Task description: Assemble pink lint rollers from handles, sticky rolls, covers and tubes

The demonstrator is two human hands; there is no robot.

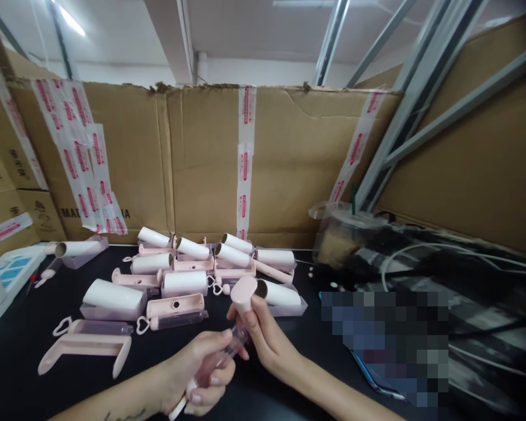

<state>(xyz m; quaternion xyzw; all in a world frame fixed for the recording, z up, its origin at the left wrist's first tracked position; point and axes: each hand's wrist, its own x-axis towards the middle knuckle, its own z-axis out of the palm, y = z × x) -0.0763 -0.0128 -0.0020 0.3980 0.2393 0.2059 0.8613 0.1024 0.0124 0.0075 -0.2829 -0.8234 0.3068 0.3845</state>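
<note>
My left hand (pixel 201 365) is wrapped round a clear pinkish plastic tube (pixel 217 361), which slants up to the right. A pale end piece (pixel 178 407) sticks out below that hand. In the fingers of my right hand (pixel 269 336) is a pale pink plastic part (pixel 244 290) with a rounded, flat end facing up. It meets or nearly meets the tube's upper end; the fingers hide the joint. Just behind my hands lies a white paper roll (pixel 283 293) in a clear tray. To the left are a pink U-shaped frame (pixel 85 345) and a clear tube with a heart-shaped loop (pixel 177 319).
Several more white rolls (pixel 184 283), pink frames and clear trays cover the back of the black table (pixel 158 365). A phone-like object (pixel 372 374), partly blurred out, lies at right, near cables and a lidded cup (pixel 339 234). Cardboard walls (pixel 201 158) enclose the back.
</note>
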